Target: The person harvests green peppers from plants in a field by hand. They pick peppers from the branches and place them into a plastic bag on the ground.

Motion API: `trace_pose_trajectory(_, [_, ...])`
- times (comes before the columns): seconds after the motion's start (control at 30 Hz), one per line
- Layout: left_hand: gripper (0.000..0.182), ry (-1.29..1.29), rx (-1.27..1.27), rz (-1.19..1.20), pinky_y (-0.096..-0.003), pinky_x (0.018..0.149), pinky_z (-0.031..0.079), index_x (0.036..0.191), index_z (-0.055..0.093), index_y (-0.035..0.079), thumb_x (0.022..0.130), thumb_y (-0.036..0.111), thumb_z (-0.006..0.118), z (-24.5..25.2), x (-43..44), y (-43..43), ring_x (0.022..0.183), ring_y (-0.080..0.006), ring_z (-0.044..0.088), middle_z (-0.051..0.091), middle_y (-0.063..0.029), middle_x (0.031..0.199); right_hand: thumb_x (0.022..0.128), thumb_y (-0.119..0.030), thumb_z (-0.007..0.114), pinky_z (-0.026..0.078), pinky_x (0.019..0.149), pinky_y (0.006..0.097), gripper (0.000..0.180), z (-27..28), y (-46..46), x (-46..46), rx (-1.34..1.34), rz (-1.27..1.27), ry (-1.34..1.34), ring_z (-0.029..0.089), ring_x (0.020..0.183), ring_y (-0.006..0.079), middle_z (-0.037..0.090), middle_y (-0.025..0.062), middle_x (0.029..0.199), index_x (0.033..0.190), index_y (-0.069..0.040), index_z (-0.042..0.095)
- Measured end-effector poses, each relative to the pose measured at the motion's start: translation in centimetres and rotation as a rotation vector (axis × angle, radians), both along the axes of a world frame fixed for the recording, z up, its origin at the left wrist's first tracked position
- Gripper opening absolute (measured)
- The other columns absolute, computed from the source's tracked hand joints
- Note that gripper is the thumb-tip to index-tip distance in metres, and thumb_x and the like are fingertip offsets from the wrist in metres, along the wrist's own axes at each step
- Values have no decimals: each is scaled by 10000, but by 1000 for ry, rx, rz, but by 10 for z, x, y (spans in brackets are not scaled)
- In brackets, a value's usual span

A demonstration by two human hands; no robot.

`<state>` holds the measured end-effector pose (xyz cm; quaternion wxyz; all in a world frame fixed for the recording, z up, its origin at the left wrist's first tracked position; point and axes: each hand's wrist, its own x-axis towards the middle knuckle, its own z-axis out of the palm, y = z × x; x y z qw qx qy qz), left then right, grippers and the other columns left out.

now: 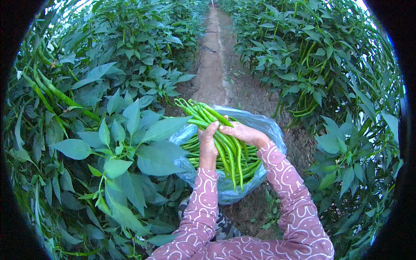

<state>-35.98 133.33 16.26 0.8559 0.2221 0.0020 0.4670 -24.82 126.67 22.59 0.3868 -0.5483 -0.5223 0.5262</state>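
Observation:
A bunch of long green chili peppers [229, 149] is clasped between my two hands, stem ends up and to the left, tips hanging down. My left hand [208, 139] wraps the bunch from the left, its thumb lying across the front. From the right, my right hand [245, 132] grips the same bunch, the two thumbs nearly touching. Beneath them a clear bluish plastic bag [274, 125] stands wide open on the ground. Many more green chili peppers [191, 148] lie inside it, partly hidden by my hands and the bunch.
Leafy pepper plants [152, 39] line both sides. Large leaves [162, 159] reach up to the bag's left side. Peppers hang on the left plants [70, 100] and right plants [307, 71]. A bare dirt path [211, 65] runs ahead between the rows.

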Motion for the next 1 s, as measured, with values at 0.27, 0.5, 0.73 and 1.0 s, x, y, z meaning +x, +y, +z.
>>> trace_pose_trajectory(0.27, [436, 92, 122, 149, -364, 838, 509, 1071, 510, 21, 737, 139, 764, 3, -1, 6, 926, -244, 622, 622, -92, 939, 888, -389, 503, 478, 721, 331, 458, 27, 11, 2, 111, 72, -653, 601, 789, 220, 613, 149, 900, 1133, -2, 534])
trace_pose_trajectory(0.5, [356, 178, 288, 155, -394, 847, 504, 933, 590, -6, 690, 155, 795, 6, -3, 4, 977, -267, 616, 641, -112, 921, 747, -299, 572, 497, 608, 351, 389, 37, 16, -1, -244, 243, -646, 613, 675, 230, 615, 133, 798, 940, 38, 586])
trace_pose_trajectory(0.73, [274, 264, 139, 380, -363, 853, 487, 994, 552, 4, 728, 16, 620, 34, -7, -4, 920, -226, 619, 632, -129, 948, 584, -245, 777, 419, 879, 329, 666, 13, 19, -8, 220, 58, -416, 564, 1004, 224, 599, 153, 1083, 1142, 28, 536])
trace_pose_trajectory(1.0, [745, 558, 731, 208, -401, 974, 405, 1257, 419, -19, 669, 222, 807, 26, -52, 33, 1123, -270, 508, 546, -140, 1172, 560, -139, 728, 463, 735, 281, 461, 27, 12, 8, 427, -30, -229, 556, 766, 125, 640, 46, 843, 982, 9, 615])
